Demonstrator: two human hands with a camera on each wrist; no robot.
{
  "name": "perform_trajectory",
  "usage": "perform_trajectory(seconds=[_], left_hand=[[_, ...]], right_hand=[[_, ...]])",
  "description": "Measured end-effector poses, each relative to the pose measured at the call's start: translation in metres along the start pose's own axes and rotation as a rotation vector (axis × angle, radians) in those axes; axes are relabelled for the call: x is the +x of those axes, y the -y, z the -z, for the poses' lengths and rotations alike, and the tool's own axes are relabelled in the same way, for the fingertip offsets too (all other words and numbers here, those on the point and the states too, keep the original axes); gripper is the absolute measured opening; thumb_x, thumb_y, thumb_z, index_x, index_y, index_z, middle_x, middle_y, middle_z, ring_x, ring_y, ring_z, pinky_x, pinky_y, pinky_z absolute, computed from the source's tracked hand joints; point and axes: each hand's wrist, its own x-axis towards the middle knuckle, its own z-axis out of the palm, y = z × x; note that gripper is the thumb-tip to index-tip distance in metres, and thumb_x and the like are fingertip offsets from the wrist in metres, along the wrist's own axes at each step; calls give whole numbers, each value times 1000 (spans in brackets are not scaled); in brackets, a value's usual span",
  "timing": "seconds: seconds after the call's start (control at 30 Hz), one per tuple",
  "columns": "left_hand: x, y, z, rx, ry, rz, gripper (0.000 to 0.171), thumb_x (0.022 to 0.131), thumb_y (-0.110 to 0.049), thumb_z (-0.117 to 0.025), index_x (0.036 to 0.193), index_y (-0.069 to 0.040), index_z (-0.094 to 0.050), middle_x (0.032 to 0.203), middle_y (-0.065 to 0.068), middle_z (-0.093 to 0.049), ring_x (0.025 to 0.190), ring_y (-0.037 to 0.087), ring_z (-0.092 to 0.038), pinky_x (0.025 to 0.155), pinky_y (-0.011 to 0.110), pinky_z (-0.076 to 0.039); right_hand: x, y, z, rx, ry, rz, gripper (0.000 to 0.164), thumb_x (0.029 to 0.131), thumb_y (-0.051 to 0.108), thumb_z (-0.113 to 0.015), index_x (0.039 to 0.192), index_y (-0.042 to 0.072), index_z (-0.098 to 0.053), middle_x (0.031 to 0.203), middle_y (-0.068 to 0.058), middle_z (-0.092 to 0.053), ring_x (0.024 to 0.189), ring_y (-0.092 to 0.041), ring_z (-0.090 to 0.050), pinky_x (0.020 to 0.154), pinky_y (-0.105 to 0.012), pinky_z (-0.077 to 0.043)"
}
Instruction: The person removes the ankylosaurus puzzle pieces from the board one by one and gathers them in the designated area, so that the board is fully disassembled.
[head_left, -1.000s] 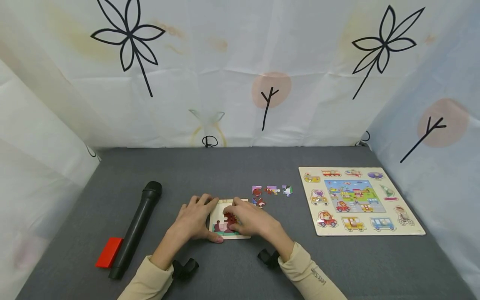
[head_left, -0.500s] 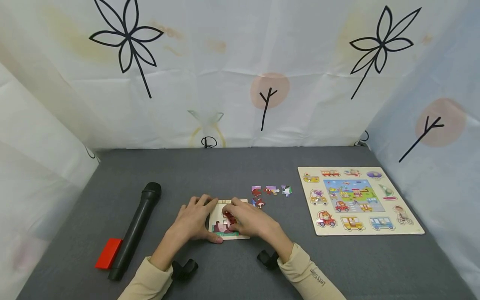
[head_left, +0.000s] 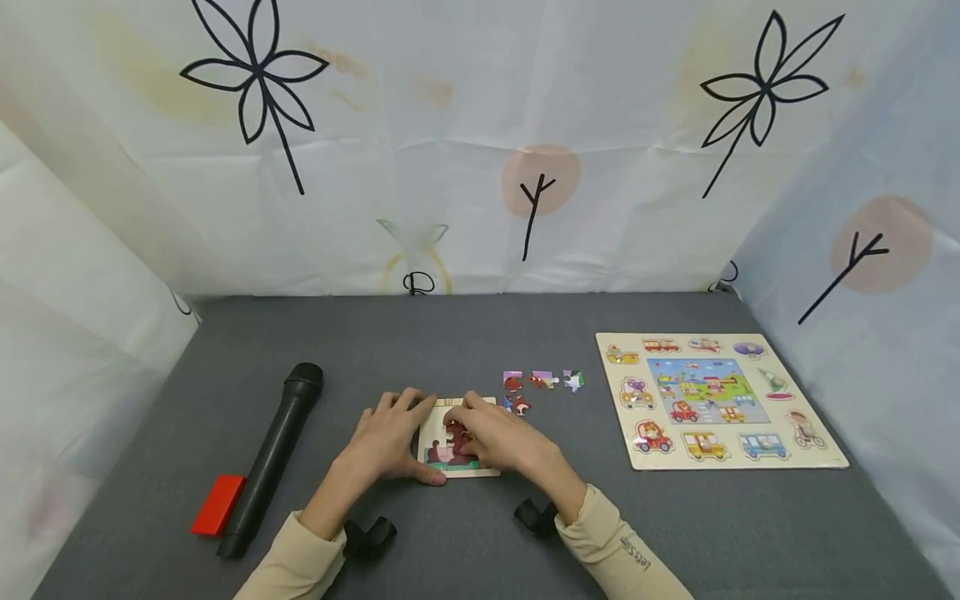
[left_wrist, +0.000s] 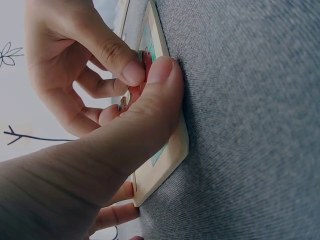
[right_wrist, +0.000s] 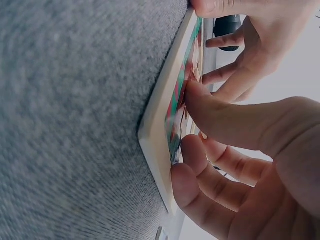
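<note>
A small wooden puzzle tray (head_left: 474,473) lies on the grey table, partly filled with a brown and pink animal picture. My left hand (head_left: 390,437) grips it by its left side, the thumb on the near edge and the fingertips at the far edge, as the left wrist view also shows. Over the tray's right part, my right hand (head_left: 510,437) pinches a reddish-brown jigsaw piece (head_left: 459,433) between thumb and fingers. The piece is low against the picture; whether it sits flat is hidden by the fingers. Several loose jigsaw pieces (head_left: 513,382) lie just beyond the tray.
A large wooden vehicle puzzle board (head_left: 708,442) lies at the right. To the left are a black microphone (head_left: 273,458) and a red block (head_left: 218,506) touching it. White printed cloth (head_left: 465,108) stands behind the table (head_left: 420,342).
The right hand's fingers shift slightly with the piece, and more of the brown picture shows beside them. The left hand keeps its hold; the loose pieces have not moved.
</note>
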Motion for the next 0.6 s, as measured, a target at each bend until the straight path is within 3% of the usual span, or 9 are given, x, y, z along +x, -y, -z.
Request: perform_trajectory(seconds=[0.6], left_hand=[[-1, -1, 1, 3, -2, -3, 110, 62, -60, -93, 151, -12, -50, 147, 12, -50, 132, 41, -46, 96, 62, -45]], right_hand=[[-10, -8, 8, 48, -50, 17, 30, 94, 8, -73, 124, 7, -67, 104, -6, -58, 81, -13, -56, 70, -21, -47]])
